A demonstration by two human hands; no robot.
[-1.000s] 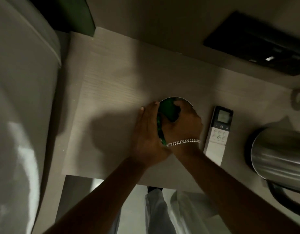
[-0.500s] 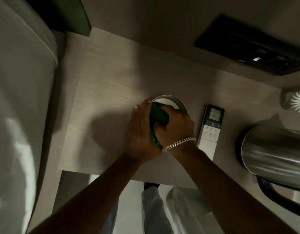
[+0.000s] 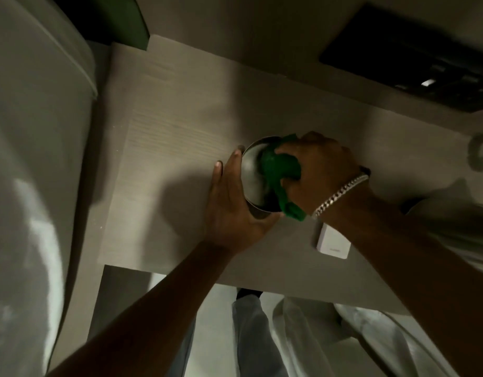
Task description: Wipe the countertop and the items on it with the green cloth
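A round steel bowl (image 3: 252, 174) stands near the middle of the pale wood-grain countertop (image 3: 167, 137). My left hand (image 3: 231, 205) cups its left and near side, fingers flat against the outer wall. My right hand (image 3: 320, 164) is closed on the green cloth (image 3: 280, 172), which is pressed into the right part of the bowl's inside; a tail of cloth hangs over the near rim. A silver chain sits on my right wrist.
A white remote control (image 3: 333, 242) lies right of the bowl, mostly hidden under my right forearm. A steel kettle (image 3: 452, 213) stands at the right edge. A black panel (image 3: 414, 50) is set in the wall behind. A large white appliance (image 3: 31, 172) borders the left.
My right hand has slid with the cloth from the bowl's left side to its right side, baring the steel inside. My left hand still holds the bowl. The right forearm now covers most of the remote.
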